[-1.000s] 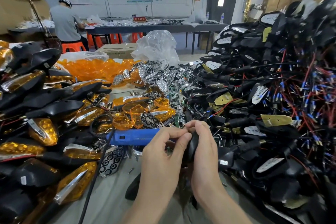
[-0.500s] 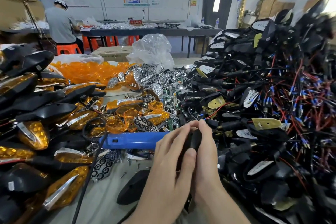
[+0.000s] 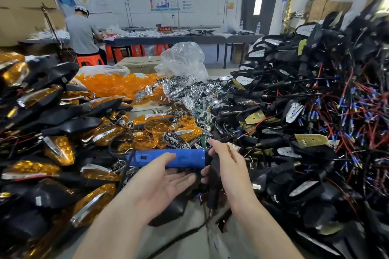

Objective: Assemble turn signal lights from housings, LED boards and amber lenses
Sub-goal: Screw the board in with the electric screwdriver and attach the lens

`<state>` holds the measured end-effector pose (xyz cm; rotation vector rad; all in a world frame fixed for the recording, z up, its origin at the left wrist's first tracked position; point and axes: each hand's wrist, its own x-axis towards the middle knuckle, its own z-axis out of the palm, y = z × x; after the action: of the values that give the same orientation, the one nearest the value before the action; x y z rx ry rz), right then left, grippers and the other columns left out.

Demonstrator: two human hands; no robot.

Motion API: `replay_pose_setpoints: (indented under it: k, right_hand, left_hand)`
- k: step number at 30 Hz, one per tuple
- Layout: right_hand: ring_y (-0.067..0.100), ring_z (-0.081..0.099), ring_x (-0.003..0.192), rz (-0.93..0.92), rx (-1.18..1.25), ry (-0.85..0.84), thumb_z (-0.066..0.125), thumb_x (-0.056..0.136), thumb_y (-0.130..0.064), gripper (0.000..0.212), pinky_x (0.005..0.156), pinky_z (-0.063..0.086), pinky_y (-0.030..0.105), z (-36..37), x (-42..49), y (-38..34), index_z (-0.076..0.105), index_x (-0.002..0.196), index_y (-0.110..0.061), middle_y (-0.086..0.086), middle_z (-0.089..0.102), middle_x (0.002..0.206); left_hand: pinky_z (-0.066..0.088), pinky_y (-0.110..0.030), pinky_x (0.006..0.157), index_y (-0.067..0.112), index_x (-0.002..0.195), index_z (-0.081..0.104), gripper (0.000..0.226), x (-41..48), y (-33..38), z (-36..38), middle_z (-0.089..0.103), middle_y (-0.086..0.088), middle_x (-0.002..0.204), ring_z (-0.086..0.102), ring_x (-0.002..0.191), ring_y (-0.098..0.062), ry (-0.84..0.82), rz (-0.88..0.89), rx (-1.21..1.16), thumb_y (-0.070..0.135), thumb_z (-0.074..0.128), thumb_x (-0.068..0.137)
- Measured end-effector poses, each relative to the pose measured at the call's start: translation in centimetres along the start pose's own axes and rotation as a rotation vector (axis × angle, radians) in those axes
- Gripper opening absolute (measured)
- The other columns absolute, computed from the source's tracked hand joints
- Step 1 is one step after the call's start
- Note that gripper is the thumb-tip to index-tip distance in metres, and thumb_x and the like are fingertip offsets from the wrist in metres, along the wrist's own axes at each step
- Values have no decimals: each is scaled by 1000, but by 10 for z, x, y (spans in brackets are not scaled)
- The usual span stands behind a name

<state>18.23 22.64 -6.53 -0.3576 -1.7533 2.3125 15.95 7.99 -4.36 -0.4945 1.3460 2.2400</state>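
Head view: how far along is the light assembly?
Done: finished lights piled at left. In hand: right hand holds one black housing; left hand is open by the blue tool. Left: a large heap of wired housings at right, plus loose amber lenses behind.

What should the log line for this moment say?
left hand: open, palm up, at blue tool | right hand: holds housing | piles: finished lights left, wired housings right

Bright, even overhead light; wide-angle warp & blur at edges.
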Motion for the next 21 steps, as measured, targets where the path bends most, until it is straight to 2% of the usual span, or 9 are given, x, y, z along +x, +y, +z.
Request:
replay_pose_setpoints:
  k: [3, 5, 8, 10, 12, 14, 17, 19, 21]
  right_hand:
    - [20, 58, 47, 10, -6, 8, 58, 101, -27, 23, 45, 51, 29, -1, -1, -1, 64, 89, -8, -3, 65, 58]
    - [20, 59, 47, 13, 8, 19, 59, 99, -26, 24, 45, 52, 30, -1, -1, -2, 66, 89, -6, -1, 66, 60]
    - [20, 59, 49, -5, 46, 24, 61, 94, -25, 29, 46, 52, 31, -1, -2, -3, 70, 67, -21, -5, 72, 70]
    - [20, 58, 49, 7, 88, 26, 59, 95, -25, 39, 48, 50, 32, 0, -2, -4, 68, 57, -26, -4, 74, 74]
    - [20, 56, 48, 19, 170, 20, 56, 99, -23, 45, 47, 49, 31, -1, -2, -6, 65, 55, -23, 3, 76, 79]
    - [19, 55, 48, 20, 284, 33, 55, 101, -22, 44, 43, 47, 30, -3, 1, -8, 62, 57, -20, 9, 72, 76]
    - [19, 51, 46, 28, 453, 54, 54, 100, -24, 45, 41, 45, 29, -9, 5, -12, 62, 56, -21, 6, 57, 61]
    - [17, 50, 47, 31, 508, 52, 55, 99, -26, 42, 42, 45, 28, -12, 5, -14, 62, 58, -23, 3, 53, 60]
    - [16, 49, 48, 49, 535, 47, 55, 99, -27, 38, 42, 46, 29, -13, 5, -13, 60, 61, -21, 2, 52, 61]
  left_hand:
    - [54, -45, 75, -4, 118, 50, 23, 4, 3, 16, 58, -33, 109, 63, 95, -41, 46, 0, -71, 12, 52, 102]
    - [55, -50, 74, 2, 116, 51, 21, 7, 5, 26, 59, -30, 106, 64, 95, -42, 94, -17, -72, 15, 56, 100]
    - [56, -52, 68, 2, 101, 48, 23, 11, 8, 34, 59, -25, 95, 65, 84, -41, 135, -54, -65, 21, 61, 98]
    - [54, -46, 62, 1, 108, 49, 25, 16, 7, 36, 62, -24, 90, 64, 78, -36, 154, -16, -40, 22, 59, 100]
    - [54, -40, 61, 3, 117, 51, 26, 20, 1, 35, 66, -23, 93, 66, 81, -32, 169, 77, -24, 23, 56, 101]
    - [54, -35, 62, 5, 117, 56, 27, 22, -5, 28, 70, -21, 97, 69, 85, -30, 192, 191, -22, 27, 56, 101]
    - [54, -28, 61, 12, 116, 63, 35, 19, -5, 14, 76, -12, 90, 73, 78, -20, 187, 421, -26, 41, 59, 97]
    - [52, -29, 63, 19, 120, 62, 37, 13, 4, 6, 76, -4, 87, 71, 72, -12, 164, 568, -48, 46, 59, 95]
    - [54, -30, 67, 23, 121, 58, 32, 8, 18, 1, 73, 0, 88, 71, 77, -9, 77, 660, -136, 44, 57, 96]
